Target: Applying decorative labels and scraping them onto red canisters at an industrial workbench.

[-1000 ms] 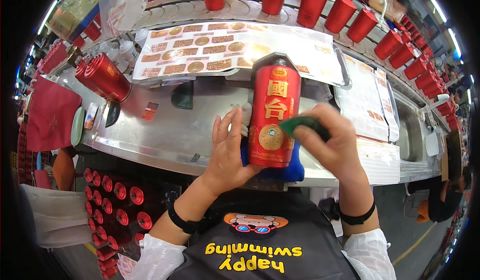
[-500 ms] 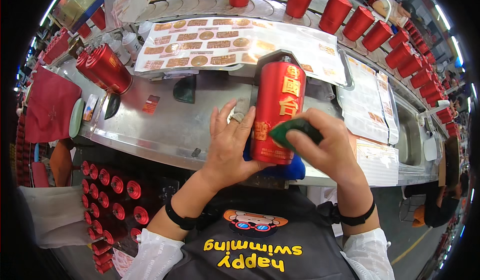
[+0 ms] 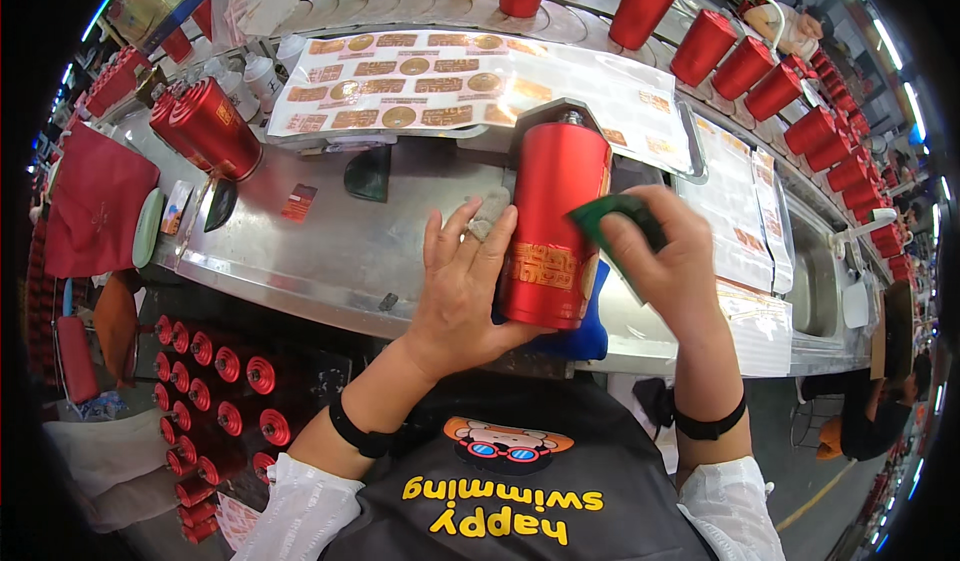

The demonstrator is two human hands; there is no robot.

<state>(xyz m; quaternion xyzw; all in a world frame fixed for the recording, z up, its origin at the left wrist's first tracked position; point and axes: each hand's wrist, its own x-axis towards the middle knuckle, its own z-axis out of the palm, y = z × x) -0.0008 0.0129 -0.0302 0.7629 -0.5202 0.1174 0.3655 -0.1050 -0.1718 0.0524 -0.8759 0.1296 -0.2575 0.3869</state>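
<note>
Item: red bottle, lying tilted between the two hands, neck away from the wearer, gold label on its lower part, top end in a dark angular stand.
Left hand: unclenched, fingers extended along the bottle's left side, thumb at its base.
Right hand: closed around a green scraper, its tip at the bottle's right side; contact cannot be told.
Surface: bare metal, scuffed and shiny, spreading leftward from the left hand. On it, beyond and left of that hand: a dark green piece, a small red card and, farther left, a group of standing red bottles.
Under the bottle, between the hands: blue cloth.
Beyond both hands: a sheet of gold stickers; behind it, a curved conveyor carrying red containers.
Right of the right hand: more sticker sheets, then a metal sink.
Room: below and left of the left hand, rows of red bottles; far right of the right hand, a seated person in dark clothing; upper right, strip lights.
</note>
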